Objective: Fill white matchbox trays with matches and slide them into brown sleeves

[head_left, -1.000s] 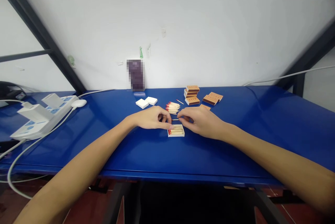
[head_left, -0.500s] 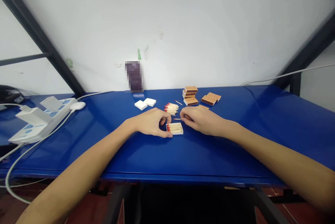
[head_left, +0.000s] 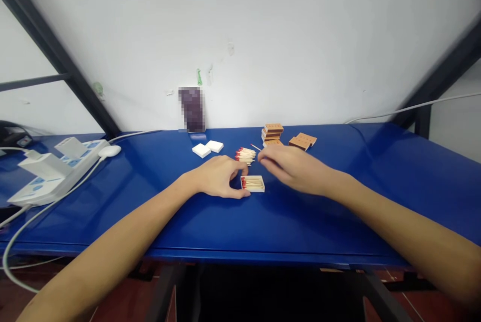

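Note:
A small white tray of red-headed matches (head_left: 257, 184) lies on the blue table, its left end between the thumb and fingers of my left hand (head_left: 221, 177). My right hand (head_left: 291, 166) is above the table to the right of the tray, fingers drawn together near the tip of a single match (head_left: 256, 147); whether it holds anything is hidden. Just behind the tray lies a loose pile of matches (head_left: 245, 155), red heads to the left.
Two white trays (head_left: 202, 150) lie behind my left hand. Stacked matchboxes (head_left: 273, 130) and further orange-brown boxes (head_left: 305, 139) are at the back right. A power strip (head_left: 56, 174) with chargers and cables is on the left. A pixelated dark object (head_left: 193, 110) leans on the wall.
My right hand has moved back and up a little from beside the tray. The match that lay between it and the tray no longer shows. The tray has shifted slightly right with my left hand.

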Tool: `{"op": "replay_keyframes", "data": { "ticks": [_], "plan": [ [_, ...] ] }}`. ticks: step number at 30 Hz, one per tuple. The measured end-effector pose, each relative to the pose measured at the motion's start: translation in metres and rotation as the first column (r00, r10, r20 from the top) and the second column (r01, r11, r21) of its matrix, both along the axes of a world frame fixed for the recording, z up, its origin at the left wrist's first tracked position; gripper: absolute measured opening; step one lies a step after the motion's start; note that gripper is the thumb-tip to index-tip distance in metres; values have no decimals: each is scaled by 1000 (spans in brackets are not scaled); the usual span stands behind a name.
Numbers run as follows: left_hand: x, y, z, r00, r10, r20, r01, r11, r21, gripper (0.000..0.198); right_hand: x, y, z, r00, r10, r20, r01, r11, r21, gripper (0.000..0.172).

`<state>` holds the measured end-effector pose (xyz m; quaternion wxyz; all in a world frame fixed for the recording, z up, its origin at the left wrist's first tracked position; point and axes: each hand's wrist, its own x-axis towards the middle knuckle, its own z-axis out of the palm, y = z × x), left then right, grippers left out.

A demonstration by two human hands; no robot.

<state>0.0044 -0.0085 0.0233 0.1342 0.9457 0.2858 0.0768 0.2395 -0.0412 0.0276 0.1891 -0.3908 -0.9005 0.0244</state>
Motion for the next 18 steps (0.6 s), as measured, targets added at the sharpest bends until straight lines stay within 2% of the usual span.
{"op": "replay_keyframes", "data": {
  "ticks": [2, 4, 6, 9, 12, 16, 18],
  "plan": [
    [1, 0, 0, 1000, 14, -5, -14, 999, 33, 50, 11, 5, 5, 991, -124, 48, 119, 988, 98, 26],
    [1, 0, 0, 1000, 17, -1, -17, 998, 60, 54, 23, 9, 8, 944, -286, 167, 257, 950, 176, 25],
    [1, 1, -1, 1000, -1, 2, 1, 998, 69, 51, 33, 11, 7, 886, -366, 283, 328, 929, 173, 24],
    [0, 3, -1, 999, -34, 7, 33, 997, 66, 41, 39, 11, 2, 875, -341, 344, 335, 939, 78, 25],
    [-1, 4, -2, 1000, -30, 8, 29, 997, 76, 41, 32, 8, -5, 897, -286, 338, 298, 955, 18, 26],
    [-2, 6, -3, 1000, -16, 6, 15, 996, 84, 43, 10, -3, -7, 948, -141, 287, 166, 984, -65, 23],
    [-2, 6, -4, 1000, -11, 8, 10, 997, 75, 43, 3, -9, -5, 971, -56, 231, 83, 991, -109, 33]
  ]
}}
